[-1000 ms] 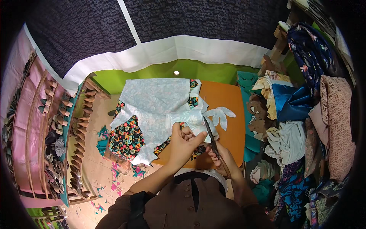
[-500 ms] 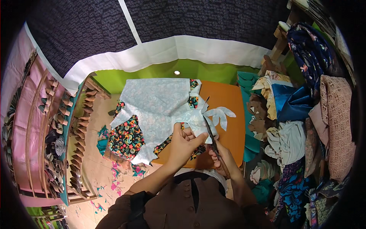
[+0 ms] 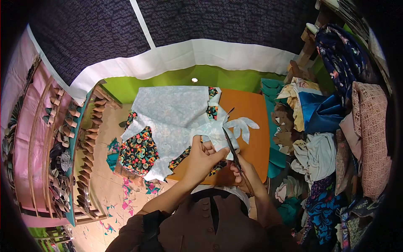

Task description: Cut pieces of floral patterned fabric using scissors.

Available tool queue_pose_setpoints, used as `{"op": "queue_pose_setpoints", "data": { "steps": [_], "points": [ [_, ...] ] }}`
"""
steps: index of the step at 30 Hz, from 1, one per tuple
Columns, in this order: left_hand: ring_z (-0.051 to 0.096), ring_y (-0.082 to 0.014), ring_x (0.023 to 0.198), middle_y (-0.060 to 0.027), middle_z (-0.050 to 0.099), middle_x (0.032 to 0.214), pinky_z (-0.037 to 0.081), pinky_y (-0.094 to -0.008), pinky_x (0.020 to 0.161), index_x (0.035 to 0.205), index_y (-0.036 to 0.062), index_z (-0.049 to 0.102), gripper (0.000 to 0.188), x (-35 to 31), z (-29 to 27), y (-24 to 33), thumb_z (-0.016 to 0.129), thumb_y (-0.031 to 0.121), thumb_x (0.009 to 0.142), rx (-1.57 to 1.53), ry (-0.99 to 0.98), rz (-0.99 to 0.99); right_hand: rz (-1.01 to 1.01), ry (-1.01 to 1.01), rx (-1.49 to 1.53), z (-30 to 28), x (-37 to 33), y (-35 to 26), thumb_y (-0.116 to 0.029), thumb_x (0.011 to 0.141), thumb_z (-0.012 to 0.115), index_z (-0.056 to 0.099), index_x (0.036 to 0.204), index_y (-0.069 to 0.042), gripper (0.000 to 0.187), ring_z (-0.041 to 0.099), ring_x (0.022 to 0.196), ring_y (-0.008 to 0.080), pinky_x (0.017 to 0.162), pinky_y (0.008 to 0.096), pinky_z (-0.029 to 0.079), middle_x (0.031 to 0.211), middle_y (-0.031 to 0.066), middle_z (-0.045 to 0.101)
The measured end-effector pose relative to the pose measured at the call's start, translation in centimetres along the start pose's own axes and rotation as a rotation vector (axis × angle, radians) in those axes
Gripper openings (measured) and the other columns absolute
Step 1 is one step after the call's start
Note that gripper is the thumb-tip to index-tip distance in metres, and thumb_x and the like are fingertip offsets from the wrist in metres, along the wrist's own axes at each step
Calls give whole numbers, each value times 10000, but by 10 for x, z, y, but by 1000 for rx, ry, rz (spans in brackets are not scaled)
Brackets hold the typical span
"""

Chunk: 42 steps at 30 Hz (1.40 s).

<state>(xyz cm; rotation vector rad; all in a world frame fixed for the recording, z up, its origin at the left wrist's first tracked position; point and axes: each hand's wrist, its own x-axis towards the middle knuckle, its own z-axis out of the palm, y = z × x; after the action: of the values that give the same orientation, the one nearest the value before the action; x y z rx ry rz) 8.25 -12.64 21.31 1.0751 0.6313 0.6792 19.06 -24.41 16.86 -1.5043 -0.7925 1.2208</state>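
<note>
In right hand (image 3: 249,167), scissors (image 3: 234,156) point away, slightly leftward.

- A small sewing or cloth-cutting workshop is suggested.
- White-backed floral cloth (image 3: 172,110) is spread across an orange tabletop (image 3: 249,105), with dark scissors (image 3: 236,160) held over it.
- Mixed fabrics (image 3: 319,153) are heaped along the right side.
- Coloured scraps (image 3: 128,204) are strewn over the floor (image 3: 105,180).
- At left, small pointed pieces (image 3: 87,163) are lined in rows.

There are two hands (image 3: 201,159) (image 3: 244,171), one pair of scissors (image 3: 234,158), one orange bench (image 3: 257,147), one pale lobed cut-out (image 3: 242,126) and one shiny blue cloth (image 3: 321,113).
</note>
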Motion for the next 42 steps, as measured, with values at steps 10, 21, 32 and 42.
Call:
{"op": "queue_pose_setpoints", "data": {
  "steps": [10,21,32,42],
  "points": [
    [583,-143,779,-153,579,844,492,-251,660,858,-5,324,272,-1,5,1,580,8,766,-125,-2,45,-115,-49,163,0,-2,10,-678,457,616,452,977,1,871,326,628,5,514,115,259,804,-17,394],
    [437,-29,574,24,490,646,344,-185,512,733,29,486,160,0,3,-4,604,123,788,45,79,16,-55,-58,169,2,-4,3,-539,579,678,453,906,-20,654,318,585,-15,478,110,225,710,-43,354],
    [340,-2,519,64,409,574,262,-177,448,647,50,455,227,-4,7,-5,623,137,775,118,165,130,138,-31,357,7,-9,-10,-268,850,477,459,900,-23,251,305,558,-5,466,108,237,712,-36,356],
    [333,3,517,67,397,567,257,-171,443,627,53,438,255,-7,11,1,625,145,772,146,162,100,-79,-89,299,7,-12,-10,-545,649,627,442,919,-28,612,285,537,-6,461,113,221,687,-47,341]
  ]
}}
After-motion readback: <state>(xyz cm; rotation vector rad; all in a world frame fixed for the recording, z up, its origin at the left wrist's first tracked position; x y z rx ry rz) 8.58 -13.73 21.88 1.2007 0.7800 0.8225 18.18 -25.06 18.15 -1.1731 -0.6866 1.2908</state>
